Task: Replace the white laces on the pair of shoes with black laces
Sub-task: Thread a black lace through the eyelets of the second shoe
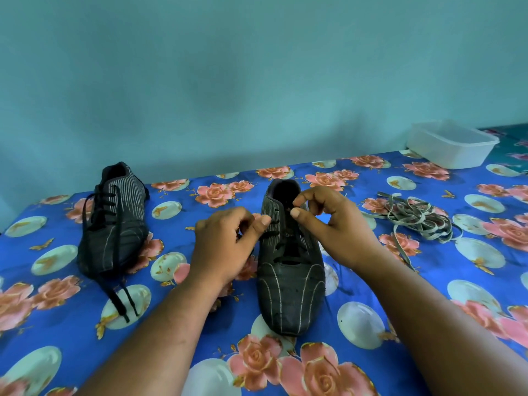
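Observation:
Two dark striped shoes lie on a blue flowered cloth. The left shoe (114,224) carries a black lace (116,252) whose loose ends trail toward me. The right shoe (290,270) sits in the middle, toe toward me, with a black lace threaded through its eyelets. My left hand (225,244) pinches at the shoe's left upper eyelets with thumb and curled fingers. My right hand (328,224) pinches at the top of the lacing near the shoe's opening. The lace ends between my fingers are mostly hidden. A heap of white laces (420,221) lies to the right.
A white plastic tub (451,145) stands at the far right corner of the blue flowered cloth (371,287). A teal wall rises right behind the surface. The cloth's left edge drops off beside the left shoe.

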Available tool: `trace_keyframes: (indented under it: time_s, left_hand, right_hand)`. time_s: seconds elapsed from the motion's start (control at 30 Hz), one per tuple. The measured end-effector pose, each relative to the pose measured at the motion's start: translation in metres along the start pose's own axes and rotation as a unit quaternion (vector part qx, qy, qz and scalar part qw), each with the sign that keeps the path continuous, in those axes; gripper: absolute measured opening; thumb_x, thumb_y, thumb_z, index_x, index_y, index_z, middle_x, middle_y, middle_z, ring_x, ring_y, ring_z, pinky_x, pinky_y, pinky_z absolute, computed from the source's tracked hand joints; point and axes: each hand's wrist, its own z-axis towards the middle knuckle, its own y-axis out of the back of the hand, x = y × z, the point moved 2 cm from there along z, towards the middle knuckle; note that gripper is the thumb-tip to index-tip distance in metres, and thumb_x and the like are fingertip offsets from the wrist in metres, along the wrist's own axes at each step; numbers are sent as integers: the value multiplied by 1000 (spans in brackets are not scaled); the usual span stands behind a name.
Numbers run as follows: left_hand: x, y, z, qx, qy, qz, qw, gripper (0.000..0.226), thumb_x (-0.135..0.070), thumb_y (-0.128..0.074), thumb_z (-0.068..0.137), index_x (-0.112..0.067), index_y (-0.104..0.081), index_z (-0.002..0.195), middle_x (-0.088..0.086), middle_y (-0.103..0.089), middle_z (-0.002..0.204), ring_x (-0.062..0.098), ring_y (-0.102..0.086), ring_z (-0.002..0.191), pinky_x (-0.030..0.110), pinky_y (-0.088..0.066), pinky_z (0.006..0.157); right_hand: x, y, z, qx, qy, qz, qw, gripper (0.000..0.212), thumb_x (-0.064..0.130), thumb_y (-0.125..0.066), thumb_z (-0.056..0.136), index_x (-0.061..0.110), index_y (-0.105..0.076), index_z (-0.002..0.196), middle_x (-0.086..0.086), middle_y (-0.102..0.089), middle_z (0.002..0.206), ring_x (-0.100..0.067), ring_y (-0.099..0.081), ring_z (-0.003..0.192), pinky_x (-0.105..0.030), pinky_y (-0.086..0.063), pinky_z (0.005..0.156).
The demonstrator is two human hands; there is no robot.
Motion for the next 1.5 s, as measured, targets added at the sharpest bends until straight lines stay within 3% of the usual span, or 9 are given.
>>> trace_keyframes:
  time_s: [0.13, 0.33, 0.67, 0.93, 1.0, 1.13, 1.27, 1.37, 1.5]
  left_hand:
    - [-5, -2, -2, 39, -31, 65, 997, 73, -81, -20, 94, -21, -48, 61, -9, -42, 53, 20, -52, 68, 48, -44, 79]
    - [-2, -5, -2, 46, -50, 64, 996, 57, -68, -44, 92, -22, -46, 59, -12, -38, 51, 18, -50, 66, 48, -44, 76]
    - [-23, 0, -3, 36, -37, -170, 984, 48, -53, -56, 96, -23, -51, 59, -6, -47, 56, 19, -48, 63, 46, -43, 62]
    - [-22, 5, -6, 36, 14, -312, 949, 44, -43, -52, 95, -13, -65, 67, 15, -58, 64, 27, -54, 63, 33, -44, 62]
    - [-21, 2, -4, 40, 25, -327, 944, 35, -38, -55, 97, -14, -64, 74, 9, -57, 66, 21, -52, 64, 32, -44, 64]
    - [-20, -8, -2, 127, 11, -330, 935, 18, -19, -55, 97, -23, -68, 110, -7, -71, 101, 13, -66, 99, 29, -52, 87]
    - [-24, -9, -3, 152, -26, -282, 947, 19, -34, -54, 95, -47, -68, 96, -9, -61, 90, 9, -58, 86, 26, -45, 80]
    - [-21, -9, -2, 154, -19, -277, 948, 17, -43, -55, 95, -36, -71, 97, -3, -62, 92, 17, -59, 86, 31, -48, 81]
    - [-20, -11, -4, 158, -15, -270, 950, 16, -47, -62, 91, -32, -66, 91, -8, -58, 88, 8, -56, 82, 22, -43, 80]
  right_hand:
    - [6, 3, 0, 6, 45, -13, 999, 4, 26, -73, 93, 24, -69, 93, 5, -55, 74, -15, -54, 81, -26, -43, 76]
    - [10, -5, -2, 53, 102, -56, 992, 22, 51, -69, 89, 30, -69, 96, 8, -57, 77, -14, -57, 84, -36, -48, 78]
    - [8, -16, -3, 66, 94, -100, 988, 41, 71, -70, 72, 41, -67, 100, 18, -57, 81, -7, -54, 86, -53, -48, 79]
    - [18, -18, -6, 43, 130, -135, 981, 20, 49, -64, 82, 38, -75, 95, 17, -57, 80, -9, -51, 84, -48, -47, 77]
    - [21, -18, -7, 33, 142, -131, 981, 16, 42, -64, 85, 36, -75, 95, 16, -55, 78, -9, -51, 82, -46, -46, 77]
    - [27, -14, -7, 4, 144, -61, 988, 6, 32, -72, 88, 28, -71, 92, 14, -51, 72, -10, -54, 78, -42, -47, 73]
    - [27, -7, -7, -8, 51, 71, 996, 8, 16, -76, 90, 18, -68, 87, 14, -51, 67, -5, -50, 70, -19, -43, 70]
    - [28, -2, -4, 22, -26, 250, 968, 8, 12, -72, 92, 11, -66, 86, 7, -59, 70, -10, -52, 72, -20, -44, 71]
    - [23, 8, 1, 9, -88, 376, 923, 9, 22, -73, 89, 23, -71, 80, 4, -57, 72, -10, -48, 68, -25, -43, 71]
